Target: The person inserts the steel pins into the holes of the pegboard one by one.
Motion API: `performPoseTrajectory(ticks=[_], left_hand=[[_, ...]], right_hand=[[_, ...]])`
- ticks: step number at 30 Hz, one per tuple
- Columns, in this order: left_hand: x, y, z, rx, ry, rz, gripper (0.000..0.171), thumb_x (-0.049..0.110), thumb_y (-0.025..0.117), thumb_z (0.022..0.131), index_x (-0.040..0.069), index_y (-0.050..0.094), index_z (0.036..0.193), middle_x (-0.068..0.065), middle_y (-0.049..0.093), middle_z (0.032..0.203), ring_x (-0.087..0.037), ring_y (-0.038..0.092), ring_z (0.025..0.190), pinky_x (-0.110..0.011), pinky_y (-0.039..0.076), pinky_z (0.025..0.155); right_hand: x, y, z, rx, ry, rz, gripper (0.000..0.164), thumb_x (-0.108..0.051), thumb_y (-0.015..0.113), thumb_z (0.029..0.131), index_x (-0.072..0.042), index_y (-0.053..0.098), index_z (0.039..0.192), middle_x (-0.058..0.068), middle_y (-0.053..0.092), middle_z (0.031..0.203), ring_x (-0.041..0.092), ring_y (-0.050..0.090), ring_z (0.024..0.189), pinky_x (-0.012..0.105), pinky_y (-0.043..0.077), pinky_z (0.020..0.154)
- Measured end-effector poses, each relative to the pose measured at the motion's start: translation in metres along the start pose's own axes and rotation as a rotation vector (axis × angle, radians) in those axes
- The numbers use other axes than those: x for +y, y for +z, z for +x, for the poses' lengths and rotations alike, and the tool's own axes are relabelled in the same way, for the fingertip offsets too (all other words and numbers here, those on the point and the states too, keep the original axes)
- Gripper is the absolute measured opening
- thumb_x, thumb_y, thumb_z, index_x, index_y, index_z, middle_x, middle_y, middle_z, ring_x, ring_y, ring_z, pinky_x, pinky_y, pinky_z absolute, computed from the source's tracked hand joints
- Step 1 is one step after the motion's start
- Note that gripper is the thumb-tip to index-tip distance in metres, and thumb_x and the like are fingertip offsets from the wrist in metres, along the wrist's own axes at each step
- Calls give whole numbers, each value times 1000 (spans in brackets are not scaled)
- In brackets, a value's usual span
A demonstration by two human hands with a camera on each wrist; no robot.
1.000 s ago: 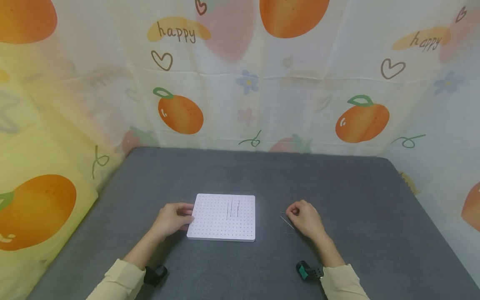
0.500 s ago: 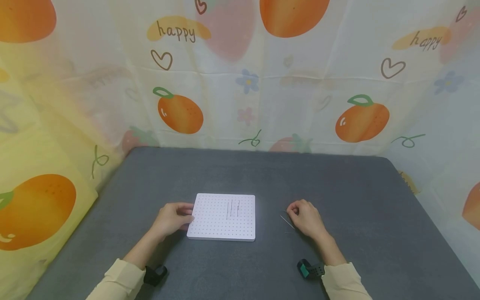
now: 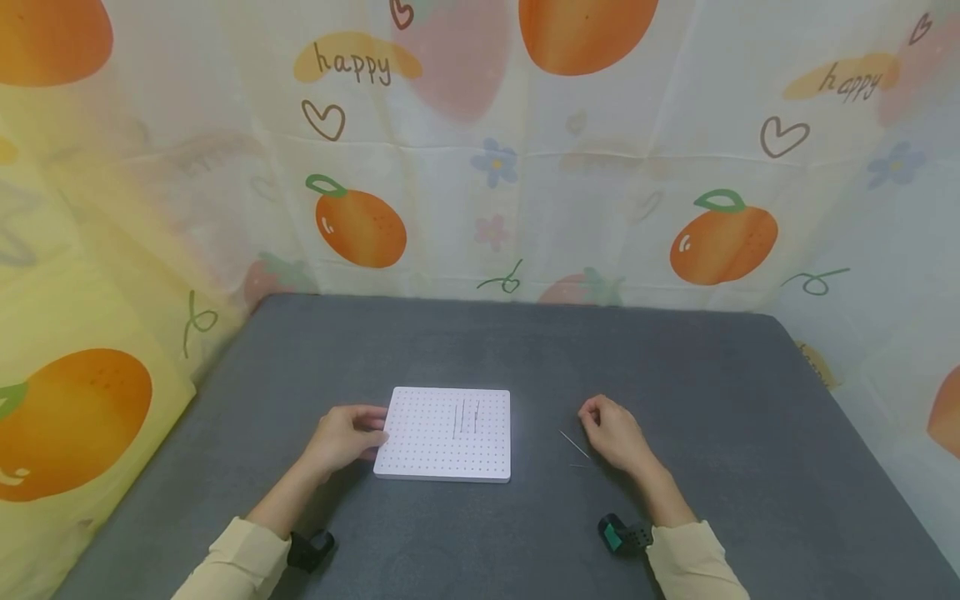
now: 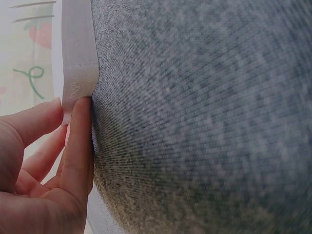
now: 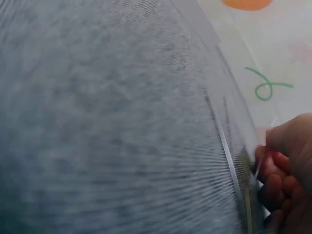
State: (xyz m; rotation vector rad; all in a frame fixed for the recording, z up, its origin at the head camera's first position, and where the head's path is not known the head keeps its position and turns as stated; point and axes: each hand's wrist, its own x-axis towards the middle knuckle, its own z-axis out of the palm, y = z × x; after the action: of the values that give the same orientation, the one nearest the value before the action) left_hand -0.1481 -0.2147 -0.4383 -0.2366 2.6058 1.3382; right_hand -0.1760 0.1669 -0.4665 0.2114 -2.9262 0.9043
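A white board (image 3: 420,454) dotted with rows of small holes lies on the dark table. Several thin dark rods (image 3: 462,416) show on its upper right part. My left hand (image 3: 339,437) grips the board's left edge, and in the left wrist view the thumb is on top with fingers against the side and underneath. Right of the board, my right hand (image 3: 613,433) is just over the table. It pinches a thin metal rod (image 5: 261,164) between thumb and fingers, seen in the right wrist view. Beside that hand a longer metal rod (image 3: 574,443) lies slantwise on the table.
A fainter thin rod (image 3: 580,466) lies below the slanted one. The grey table (image 3: 480,533) reaches back to a curtain (image 3: 570,208) printed with fruit. Black straps (image 3: 311,550) hang at both wrists.
The right hand has drawn slightly right and away from the board. The thin rod at its fingertips has left its place by the slanted rod. The left hand and board have not moved.
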Motion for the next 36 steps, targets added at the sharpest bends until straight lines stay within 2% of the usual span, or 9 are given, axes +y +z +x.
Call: performPoseTrajectory(ticks=[4,9,18,30,36], left_hand=[[-1,0,1,-1,-8,1,38,4,68,80,2,60,117,-13,63,102,-17,63,78,-32,57,63],[-1,0,1,-1,-19,-8,38,4,68,80,3,60,117,-14,63,102,-17,63,77,-31,57,63],[-3,0,0,-6,24,-21,37,2,68,79,0,60,116,-13,63,99,-17,63,74,-32,57,62],[-6,1,3,-2,31,-40,37,0,67,79,-1,61,115,-14,64,99,-17,64,74,-32,57,61],[-5,2,3,6,32,-37,36,0,67,79,0,61,115,-14,64,98,-17,64,75,-31,57,61]], right_hand=[[-1,-2,1,-4,2,17,8,-12,54,88,-4,57,90,2,58,75,15,50,66,31,42,60],[-6,-1,0,32,-25,68,4,-9,56,86,-6,56,89,2,56,73,15,49,65,30,41,60],[-19,2,0,83,-68,145,7,-7,60,83,-10,58,89,0,55,72,12,48,65,28,40,60],[-41,7,-1,54,-78,250,14,-9,65,81,-14,53,88,-2,52,70,12,45,62,23,37,54],[-50,13,0,65,-78,294,13,-12,66,81,-16,55,86,-4,57,73,11,47,62,23,39,55]])
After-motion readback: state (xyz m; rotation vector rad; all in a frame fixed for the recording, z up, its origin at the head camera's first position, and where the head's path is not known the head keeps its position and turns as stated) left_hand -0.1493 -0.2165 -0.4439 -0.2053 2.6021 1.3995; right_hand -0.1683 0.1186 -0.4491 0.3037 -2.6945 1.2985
